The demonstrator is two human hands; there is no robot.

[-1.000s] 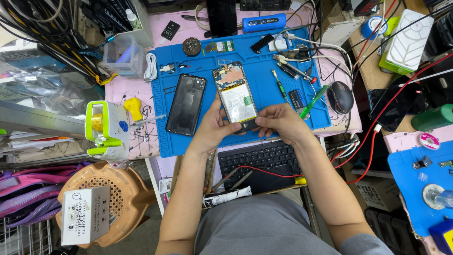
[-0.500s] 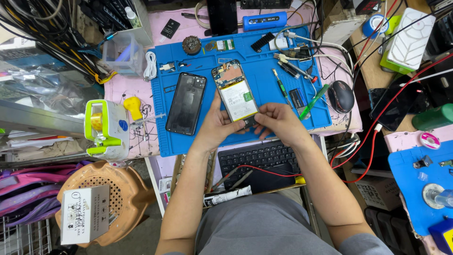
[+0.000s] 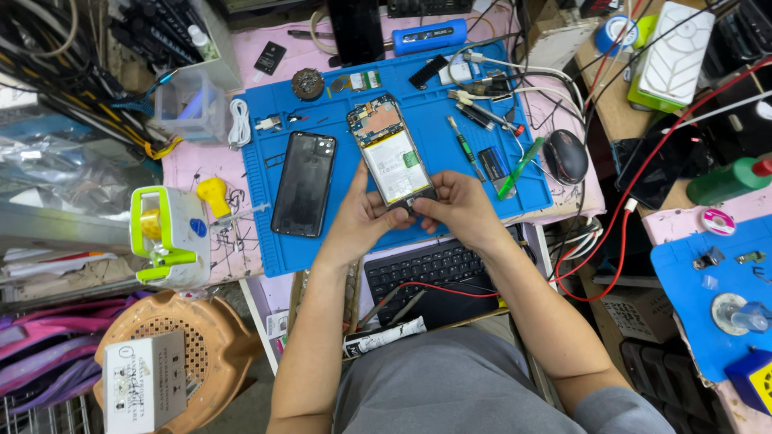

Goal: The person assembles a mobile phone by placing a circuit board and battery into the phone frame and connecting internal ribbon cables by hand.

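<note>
— What's on the bench?
— A blue work mat (image 3: 450, 120) amid cables; an opened phone (image 3: 390, 153) lies on it, insides up; a black back cover (image 3: 303, 184) just beside it.
— And the hands?
— Left hand (image 3: 362, 219) and right hand (image 3: 454, 210) both pinch the phone's near end; a keyboard (image 3: 430, 269) sits below.

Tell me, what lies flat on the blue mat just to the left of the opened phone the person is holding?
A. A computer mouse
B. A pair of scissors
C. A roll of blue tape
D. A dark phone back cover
D: a dark phone back cover lies on the blue mat left of the opened phone that both hands grip at its lower end.
</note>
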